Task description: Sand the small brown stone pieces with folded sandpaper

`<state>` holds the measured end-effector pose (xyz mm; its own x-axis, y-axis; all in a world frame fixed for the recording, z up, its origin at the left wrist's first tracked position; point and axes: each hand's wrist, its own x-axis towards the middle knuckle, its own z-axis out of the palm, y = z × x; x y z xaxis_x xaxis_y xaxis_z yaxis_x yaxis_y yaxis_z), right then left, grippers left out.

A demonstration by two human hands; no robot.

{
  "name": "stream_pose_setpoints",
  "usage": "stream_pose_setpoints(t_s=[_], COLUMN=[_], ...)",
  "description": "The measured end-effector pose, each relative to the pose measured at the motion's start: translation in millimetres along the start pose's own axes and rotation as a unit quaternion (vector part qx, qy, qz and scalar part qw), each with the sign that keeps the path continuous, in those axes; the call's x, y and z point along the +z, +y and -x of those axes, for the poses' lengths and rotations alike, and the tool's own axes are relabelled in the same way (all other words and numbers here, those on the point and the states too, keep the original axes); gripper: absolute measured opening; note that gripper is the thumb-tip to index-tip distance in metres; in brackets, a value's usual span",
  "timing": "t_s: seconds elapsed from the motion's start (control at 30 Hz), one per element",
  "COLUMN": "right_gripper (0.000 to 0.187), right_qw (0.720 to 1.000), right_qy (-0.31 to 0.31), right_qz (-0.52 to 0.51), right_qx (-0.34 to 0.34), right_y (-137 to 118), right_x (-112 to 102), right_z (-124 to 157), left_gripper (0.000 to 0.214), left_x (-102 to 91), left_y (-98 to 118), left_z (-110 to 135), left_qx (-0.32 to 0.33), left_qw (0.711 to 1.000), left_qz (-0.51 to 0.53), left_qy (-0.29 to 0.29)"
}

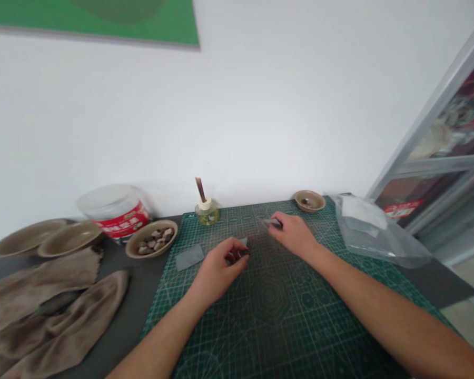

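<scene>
My left hand (221,266) is closed above the green cutting mat (300,326), fingers curled towards the thumb. A small dark bit shows at its fingertips, too small to name. The corner of a grey, translucent piece (244,241) peeks out behind those fingers; I cannot tell whether they touch it. Farther right, my right hand (294,234) pinches a small clear plastic piece (267,223), blurred, perhaps a little bag. Left of my left hand, a flat grey translucent rectangle (189,257) lies on the mat.
A bowl of stones (157,240), a red-labelled tub (120,213), two more bowls (73,238) and brown cloths (63,321) stand or lie at left. A reed diffuser (207,211) is by the wall. At right are a small bowl (310,201) and a large plastic bag (373,231).
</scene>
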<state>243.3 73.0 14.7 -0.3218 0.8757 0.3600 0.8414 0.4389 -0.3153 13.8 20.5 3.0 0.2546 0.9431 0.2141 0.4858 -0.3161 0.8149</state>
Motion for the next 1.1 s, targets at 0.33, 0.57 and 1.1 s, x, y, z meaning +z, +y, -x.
stream_pose_setpoints(t_s=[0.33,0.57,1.1], right_gripper=[0.016,0.017,0.021], right_qw=[0.861,0.858,0.624], right_qy=[-0.012,-0.012,-0.097], right_qz=[-0.503,-0.509,-0.773], right_qx=[0.072,0.066,0.06], right_y=[-51.1,-42.4,-46.5], right_x=[6.0,8.1,2.3], right_z=[33.1,36.8,41.4], left_gripper=[0.008,0.007,0.011], left_x=[6.2,7.9,2.9], left_y=[9.6,8.7,19.7], left_z=[7.0,6.9,16.4], left_qx=[0.036,0.039,0.023], left_qw=[0.998,0.997,0.99], left_qz=[0.051,0.06,0.11], left_qy=[-0.026,-0.029,0.08])
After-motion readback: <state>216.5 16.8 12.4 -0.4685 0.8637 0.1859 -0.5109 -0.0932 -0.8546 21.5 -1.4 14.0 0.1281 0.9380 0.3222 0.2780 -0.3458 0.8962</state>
